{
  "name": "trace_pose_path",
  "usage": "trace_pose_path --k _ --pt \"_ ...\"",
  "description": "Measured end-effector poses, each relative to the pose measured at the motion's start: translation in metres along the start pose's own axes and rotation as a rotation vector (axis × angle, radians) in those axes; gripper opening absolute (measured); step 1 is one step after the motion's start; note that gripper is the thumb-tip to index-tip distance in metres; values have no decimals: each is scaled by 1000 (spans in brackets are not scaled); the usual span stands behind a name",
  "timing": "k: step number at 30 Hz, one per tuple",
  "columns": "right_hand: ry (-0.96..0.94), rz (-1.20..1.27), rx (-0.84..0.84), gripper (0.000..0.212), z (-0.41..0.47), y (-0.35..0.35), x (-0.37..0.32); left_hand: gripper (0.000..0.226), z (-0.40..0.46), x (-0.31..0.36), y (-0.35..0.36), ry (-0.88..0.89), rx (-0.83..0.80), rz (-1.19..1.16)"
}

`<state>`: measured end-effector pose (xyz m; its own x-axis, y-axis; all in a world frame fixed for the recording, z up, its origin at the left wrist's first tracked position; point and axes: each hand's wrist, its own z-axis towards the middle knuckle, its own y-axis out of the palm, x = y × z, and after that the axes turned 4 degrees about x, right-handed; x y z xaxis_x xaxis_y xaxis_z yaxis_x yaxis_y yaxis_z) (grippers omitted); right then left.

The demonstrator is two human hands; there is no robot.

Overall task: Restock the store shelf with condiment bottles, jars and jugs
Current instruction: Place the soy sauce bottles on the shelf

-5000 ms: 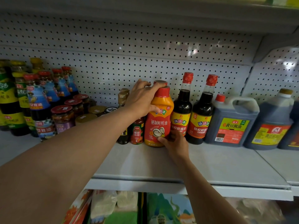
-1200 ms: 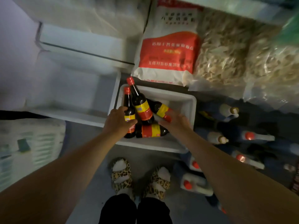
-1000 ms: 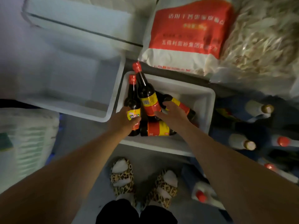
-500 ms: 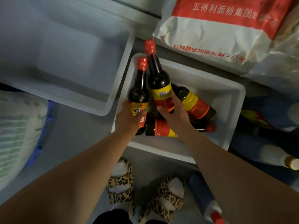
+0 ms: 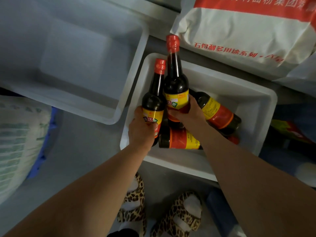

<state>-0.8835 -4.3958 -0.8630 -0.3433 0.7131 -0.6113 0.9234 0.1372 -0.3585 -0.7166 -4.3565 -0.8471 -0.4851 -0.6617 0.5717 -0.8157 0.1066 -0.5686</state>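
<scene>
Bottles of dark sauce are what I am after, and they sit in the white tub (image 5: 201, 165) on the floor by my feet, next to a bigger empty tub (image 5: 82, 62) and a flour sack (image 5: 242, 31). Half a second ago my right hand (image 5: 186, 112) only lay against the taller bottle (image 5: 176, 86); now its fingers curl round the label and the bottle stands raised. My left hand (image 5: 142, 129) grips the shorter bottle (image 5: 153, 103) beside it, touching. Two more bottles (image 5: 217, 112) lie flat underneath. I judge both are ready to carry up to the shelf.
</scene>
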Motion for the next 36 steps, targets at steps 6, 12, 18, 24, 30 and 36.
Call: trace_pose_path --k 6,12,18,24,30,36 --pt "25 47 22 94 2 2 12 64 3 -3 -4 7 -57 -12" --pt "12 21 17 95 4 1 15 63 11 1 -8 -6 -131 21" --pt "-19 4 42 85 4 -3 13 46 17 -3 -4 -103 -177 11" --pt "9 35 -9 91 4 -6 15 48 15 -9 -5 -132 -252 -196" --pt "-15 -77 107 91 1 1 12 54 22 -9 -9 -171 -316 -200" --pt "5 -62 176 86 -10 -1 8 64 28 -8 -9 -223 -351 -133"
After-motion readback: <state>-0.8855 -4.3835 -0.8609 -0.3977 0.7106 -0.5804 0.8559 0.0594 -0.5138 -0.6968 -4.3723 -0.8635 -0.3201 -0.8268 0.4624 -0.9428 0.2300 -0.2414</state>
